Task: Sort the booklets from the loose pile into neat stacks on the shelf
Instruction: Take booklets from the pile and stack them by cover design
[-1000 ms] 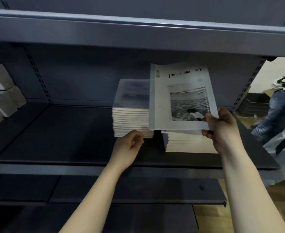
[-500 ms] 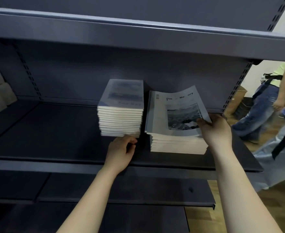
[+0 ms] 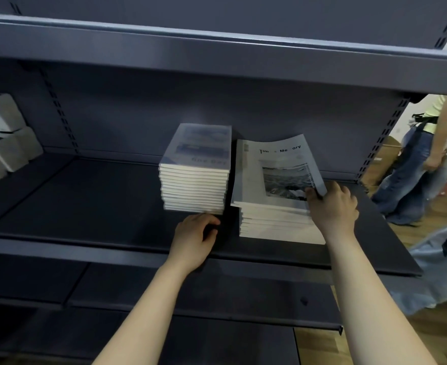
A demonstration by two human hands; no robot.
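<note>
Two stacks of booklets stand side by side on the dark shelf (image 3: 90,206). The left stack (image 3: 194,185) is taller, with a blue-toned cover on top. On the right stack (image 3: 275,225) lies a white booklet (image 3: 272,169) with a black-and-white photo on its cover. My right hand (image 3: 333,204) pinches that booklet's lower right corner, thumb on the cover; its far edge curls up slightly. My left hand (image 3: 194,238) rests loosely curled on the shelf just in front of the left stack, holding nothing.
An upper shelf (image 3: 217,48) overhangs the stacks. White boxes (image 3: 1,138) sit at the far left. A lower shelf (image 3: 164,293) juts out beneath. A person in jeans (image 3: 417,164) stands to the right on the wooden floor.
My right hand has lowered the white booklet from upright in the air onto the right stack. My left hand has stayed in front of the left stack.
</note>
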